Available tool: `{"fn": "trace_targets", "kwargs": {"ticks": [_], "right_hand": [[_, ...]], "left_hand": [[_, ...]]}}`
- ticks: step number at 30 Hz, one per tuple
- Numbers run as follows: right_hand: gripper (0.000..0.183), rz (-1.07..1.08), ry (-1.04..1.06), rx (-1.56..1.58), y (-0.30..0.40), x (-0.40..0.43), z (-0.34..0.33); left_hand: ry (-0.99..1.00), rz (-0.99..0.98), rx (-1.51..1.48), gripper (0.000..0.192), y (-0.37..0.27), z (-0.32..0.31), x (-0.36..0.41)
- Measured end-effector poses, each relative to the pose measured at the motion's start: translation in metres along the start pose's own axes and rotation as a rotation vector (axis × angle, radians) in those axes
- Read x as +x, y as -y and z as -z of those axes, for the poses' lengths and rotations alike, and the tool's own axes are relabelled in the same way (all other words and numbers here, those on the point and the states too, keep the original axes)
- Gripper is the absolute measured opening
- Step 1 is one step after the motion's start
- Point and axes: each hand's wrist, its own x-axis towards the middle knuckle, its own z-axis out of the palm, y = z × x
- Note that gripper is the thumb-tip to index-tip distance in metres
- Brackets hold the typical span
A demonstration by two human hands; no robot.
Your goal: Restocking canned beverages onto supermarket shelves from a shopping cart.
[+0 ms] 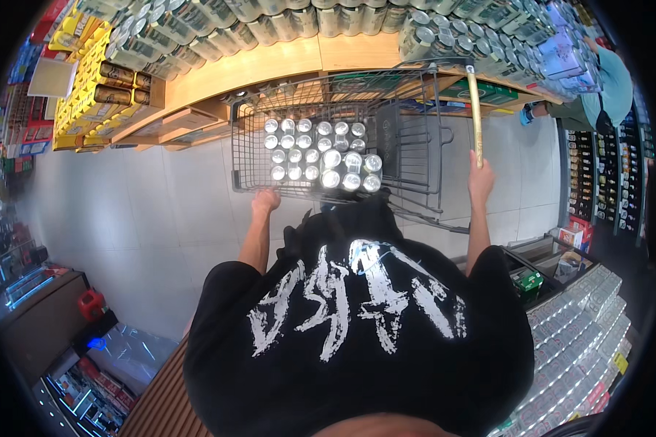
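Note:
A grey wire shopping cart (389, 139) stands sideways in front of me. My right hand (481, 177) is closed around the near end of its yellowish handle bar (474, 104). At the cart's near left rim, my left hand (266, 200) has its fingers curled against the wire. Several shrink-wrapped packs of cans with silvery tops stand upright in the basket. Smaller cans (295, 156) are grouped at the left, and a pack of wider cans (352, 171) is nearest me at the right.
Beyond the cart runs a wooden display shelf (300, 53) stacked with can packs (268, 28). Yellow can packs (90, 90) fill its left end. Another person (612, 82) is at the far right. Stacked cans (571, 333) rise behind my right side. Grey tiles (197, 207) cover the floor.

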Motion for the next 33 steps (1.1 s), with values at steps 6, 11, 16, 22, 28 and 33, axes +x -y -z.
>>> {"fn": "trace_targets", "kwargs": {"ticks": [6,11,16,22,28,33], "right_hand": [[0.017,0.574,-0.386,0.363,0.047,-0.037,-0.012],[0.024,0.437,0.454,0.577,0.089,-0.09,-0.098],[0.089,0.181,0.667,0.29,0.086,-0.113,-0.176],[0.088,0.093,0.555,0.408,0.067,-0.117,-0.215],[0.079,0.027,0.666,0.321,0.084,-0.109,-0.198],[0.084,0.046,0.573,0.443,0.121,-0.102,-0.161]], "left_hand": [[-0.035,-0.169,-0.773,0.056,-0.058,0.018,0.004],[0.077,-0.372,-0.764,0.085,-0.111,0.026,0.03],[0.112,-0.266,-0.542,0.096,-0.14,0.05,0.035],[0.132,-0.343,-0.948,0.092,-0.13,0.032,0.043],[0.108,-0.413,-0.95,0.078,-0.114,0.017,0.059],[0.185,-0.405,-1.083,0.076,-0.123,0.114,0.007]]}}
